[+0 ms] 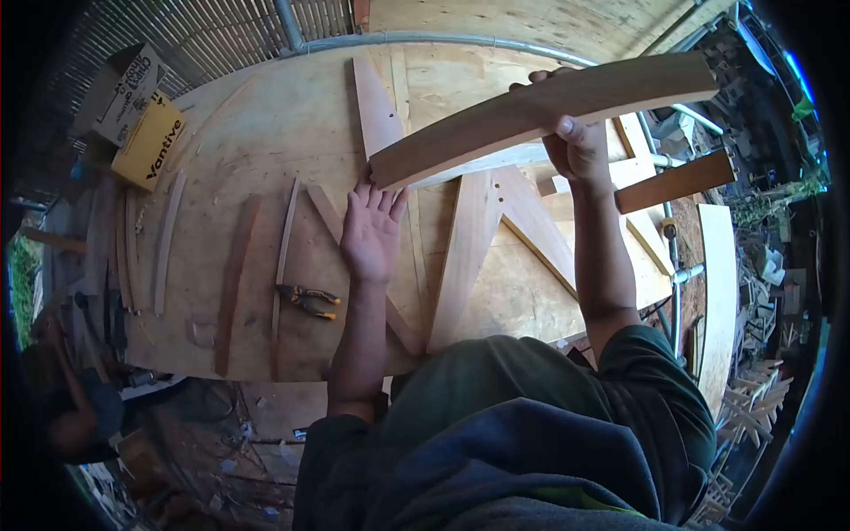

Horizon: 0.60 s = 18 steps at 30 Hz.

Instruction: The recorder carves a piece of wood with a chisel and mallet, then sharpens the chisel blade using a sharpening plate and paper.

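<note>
My right hand (577,142) grips a long, slightly curved wooden board (540,111) and holds it raised over the plywood bench (266,133). My left hand (372,226) is spread flat, palm down, with its fingertips just below the board's left end. Under that hand lie brown wooden planks (460,257) set in a zigzag on the bench.
Several thin curved wood strips (232,283) lie on the left of the bench, with pliers (307,299) beside them. A yellow box (149,142) and a cardboard box (124,88) sit at the far left. A metal pipe (425,40) runs along the back. Another person (62,407) crouches lower left.
</note>
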Each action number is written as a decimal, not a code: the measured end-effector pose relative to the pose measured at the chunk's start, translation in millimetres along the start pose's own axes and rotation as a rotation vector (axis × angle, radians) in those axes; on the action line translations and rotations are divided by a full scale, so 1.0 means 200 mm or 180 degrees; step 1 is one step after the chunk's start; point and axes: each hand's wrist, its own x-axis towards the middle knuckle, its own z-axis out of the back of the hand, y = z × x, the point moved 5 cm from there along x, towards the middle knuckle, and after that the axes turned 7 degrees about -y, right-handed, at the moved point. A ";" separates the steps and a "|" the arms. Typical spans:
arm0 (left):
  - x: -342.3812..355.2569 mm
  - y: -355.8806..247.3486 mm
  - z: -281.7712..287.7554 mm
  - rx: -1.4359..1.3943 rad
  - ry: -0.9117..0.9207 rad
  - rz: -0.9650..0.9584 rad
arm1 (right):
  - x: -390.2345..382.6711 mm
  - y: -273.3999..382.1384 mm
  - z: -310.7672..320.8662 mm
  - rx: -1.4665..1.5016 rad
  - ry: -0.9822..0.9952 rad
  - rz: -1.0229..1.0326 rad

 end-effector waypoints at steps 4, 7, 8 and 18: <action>-0.26 -0.11 -0.14 0.0282 0.0085 -0.0463 | -0.46 -0.12 0.06 0.1328 -0.0977 -0.0249; -0.55 -0.11 -0.29 0.0466 0.0364 -0.0822 | -0.81 -0.16 0.09 0.2048 -0.1497 -0.0727; -0.62 -0.11 -0.31 0.0637 0.0260 -0.0906 | -0.90 -0.17 0.07 0.2267 -0.1492 -0.0803; -1.16 -0.12 -0.51 0.0690 -0.0073 -0.0590 | -1.47 -0.41 -0.20 0.3733 -0.1096 -0.1906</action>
